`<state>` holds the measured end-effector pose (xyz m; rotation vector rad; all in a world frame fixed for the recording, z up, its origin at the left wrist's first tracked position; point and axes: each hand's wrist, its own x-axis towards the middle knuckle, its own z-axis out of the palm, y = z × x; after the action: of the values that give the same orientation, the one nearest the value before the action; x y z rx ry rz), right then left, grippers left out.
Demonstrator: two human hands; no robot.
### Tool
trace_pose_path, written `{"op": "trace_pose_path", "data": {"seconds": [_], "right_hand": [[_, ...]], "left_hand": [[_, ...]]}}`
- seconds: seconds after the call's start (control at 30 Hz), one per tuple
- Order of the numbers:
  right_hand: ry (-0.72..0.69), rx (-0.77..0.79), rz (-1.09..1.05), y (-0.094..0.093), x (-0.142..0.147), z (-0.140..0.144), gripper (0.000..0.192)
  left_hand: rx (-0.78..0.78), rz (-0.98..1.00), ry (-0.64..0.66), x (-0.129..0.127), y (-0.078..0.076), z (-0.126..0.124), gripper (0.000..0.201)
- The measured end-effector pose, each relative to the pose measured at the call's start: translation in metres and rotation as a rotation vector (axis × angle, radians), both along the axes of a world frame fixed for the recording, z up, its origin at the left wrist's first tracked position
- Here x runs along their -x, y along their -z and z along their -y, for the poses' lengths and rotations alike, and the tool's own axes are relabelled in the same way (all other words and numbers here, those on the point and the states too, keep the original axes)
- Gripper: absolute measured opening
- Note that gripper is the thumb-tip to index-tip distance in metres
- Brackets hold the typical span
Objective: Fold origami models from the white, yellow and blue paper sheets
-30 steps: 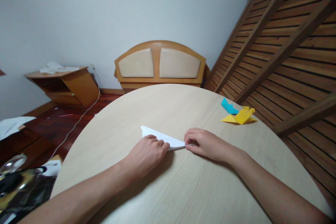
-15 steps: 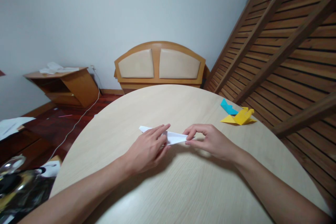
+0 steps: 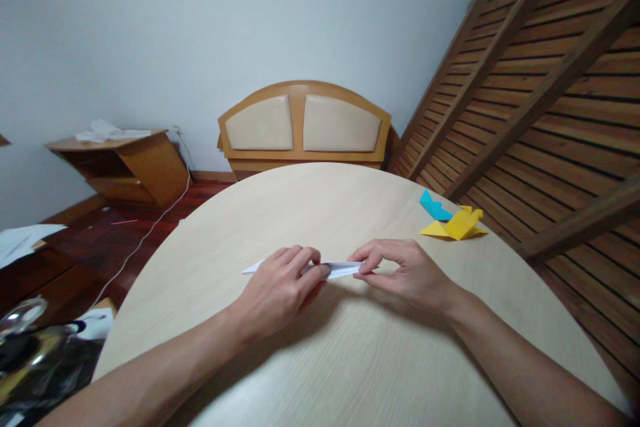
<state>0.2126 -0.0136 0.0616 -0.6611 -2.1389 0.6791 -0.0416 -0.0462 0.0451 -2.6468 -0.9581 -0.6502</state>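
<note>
A folded white paper, long and narrow, is held low over the round light-wood table. My left hand pinches its middle, with a pointed end sticking out to the left. My right hand pinches the paper's right end between thumb and fingers. Both forearms reach in from the bottom of the view. Most of the paper is hidden by the fingers.
A yellow folded paper figure and a blue one lie at the table's far right edge. Behind the table stand a wooden headboard, a slatted bed frame leaning right, and a small cabinet at left.
The paper was pressed flat on the table a second ago; both hands have since lifted it slightly and turned it edge-on, so it looks thinner and its left tip sits lower.
</note>
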Motion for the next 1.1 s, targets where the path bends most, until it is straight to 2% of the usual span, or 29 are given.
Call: {"op": "trace_pose_path", "data": {"seconds": [0.1, 0.2, 0.3, 0.5, 0.73, 0.9, 1.1], "right_hand": [[-0.062, -0.093, -0.06, -0.001, -0.002, -0.002, 0.009], [-0.053, -0.078, -0.067, 0.0, -0.003, -0.003, 0.009], [0.013, 0.046, -0.141, 0.005, 0.001, -0.002, 0.011], [0.044, 0.377, -0.312, 0.009, 0.012, 0.004, 0.037], [0.065, 0.51, -0.363, 0.003, 0.017, 0.01, 0.039], [0.065, 0.555, -0.42, 0.002, 0.022, 0.011, 0.021], [0.011, 0.602, -0.416, -0.002, 0.028, 0.013, 0.014]], "left_hand": [[0.007, 0.029, 0.009, -0.001, 0.002, 0.002, 0.022], [0.046, 0.066, 0.021, -0.002, 0.005, 0.002, 0.024], [0.06, 0.11, 0.07, -0.003, 0.005, 0.002, 0.022], [0.043, 0.214, 0.075, -0.005, 0.004, 0.006, 0.011], [0.073, 0.387, 0.036, -0.006, 0.008, 0.009, 0.017], [0.225, 0.395, 0.002, -0.008, 0.0, 0.014, 0.013], [0.528, 0.516, -0.038, -0.011, -0.009, 0.023, 0.021]]}}
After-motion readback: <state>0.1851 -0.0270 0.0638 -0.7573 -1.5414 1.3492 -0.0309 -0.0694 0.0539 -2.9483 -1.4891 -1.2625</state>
